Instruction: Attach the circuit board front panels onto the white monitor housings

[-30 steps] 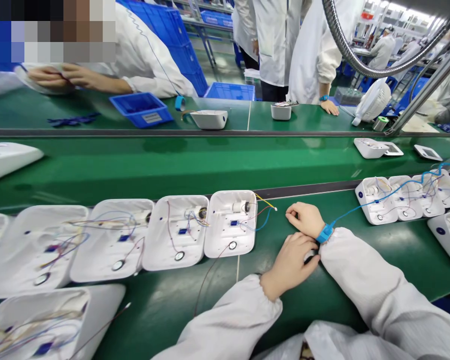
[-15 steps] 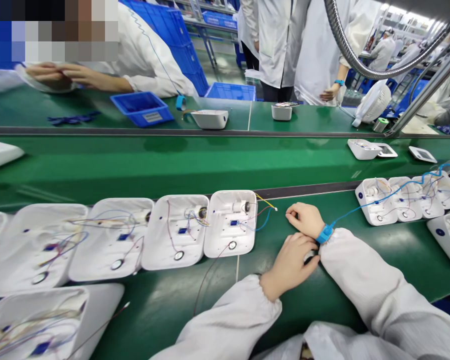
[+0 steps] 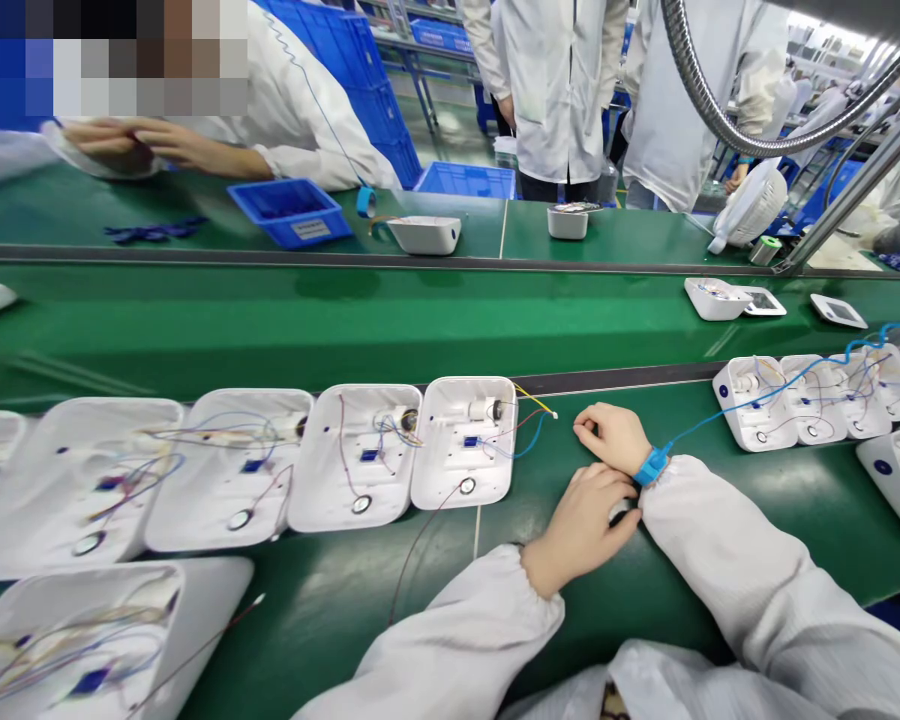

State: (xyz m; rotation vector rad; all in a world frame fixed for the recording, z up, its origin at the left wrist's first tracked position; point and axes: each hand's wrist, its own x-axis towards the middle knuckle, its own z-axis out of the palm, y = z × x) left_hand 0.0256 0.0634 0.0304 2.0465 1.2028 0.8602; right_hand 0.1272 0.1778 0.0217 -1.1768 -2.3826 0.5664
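Note:
My left hand (image 3: 585, 518) lies across my right wrist, fingers stretched out and thumb apart. A small round dark-and-silver thing (image 3: 621, 512) shows in the gap by the thumb; whether it is held I cannot tell. Just beyond, my right hand (image 3: 612, 436) rests on the green table with its fingers curled in, nothing visible in them. A blue wrist strap (image 3: 652, 466) with a coiled cord circles the right wrist. Left of my hands stands the nearest open white housing (image 3: 439, 470), with a small motor, a blue board, a round speaker (image 3: 467, 486) and loose wires.
More wired white housings (image 3: 356, 455) line up to the left, and another row (image 3: 757, 425) stands at right. A green conveyor belt (image 3: 345, 315) runs beyond, carrying a housing and panels (image 3: 838, 310). Across it are a blue bin (image 3: 292, 215), a fan (image 3: 750, 205) and co-workers in white coats.
My hands stay almost still. Pieces on the belt have shifted slightly left. The standing co-workers have changed position a little, and the camera view has moved slightly.

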